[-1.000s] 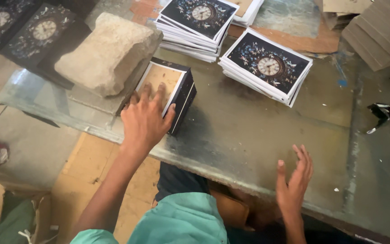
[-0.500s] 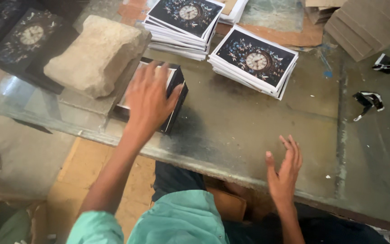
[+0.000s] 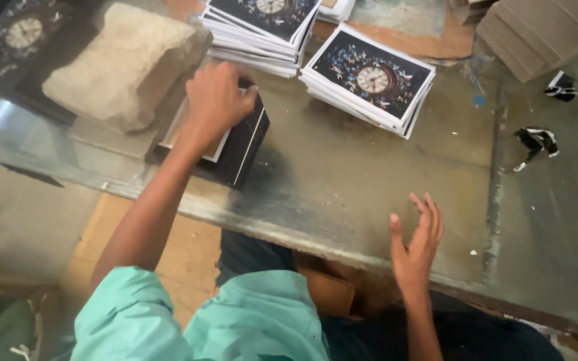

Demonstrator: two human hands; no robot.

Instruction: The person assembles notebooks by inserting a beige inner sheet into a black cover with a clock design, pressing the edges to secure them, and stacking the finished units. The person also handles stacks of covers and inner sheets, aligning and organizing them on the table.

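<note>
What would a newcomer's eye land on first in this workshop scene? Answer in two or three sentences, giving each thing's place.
First, the stacks of dark clock-face prints at the top centre of the glass table. Next, the left hand pressing on a black-edged stack at the left, beside a rough stone block. The right hand is open at the table's near edge, holding nothing.

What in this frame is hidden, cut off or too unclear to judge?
- Head view: the left hand covers the top of the black box stack; its grip is hidden.
- The stone block hides the stack's far end.
- The card pile is cut by the top edge.
- Black scraps: too small to identify.
</note>
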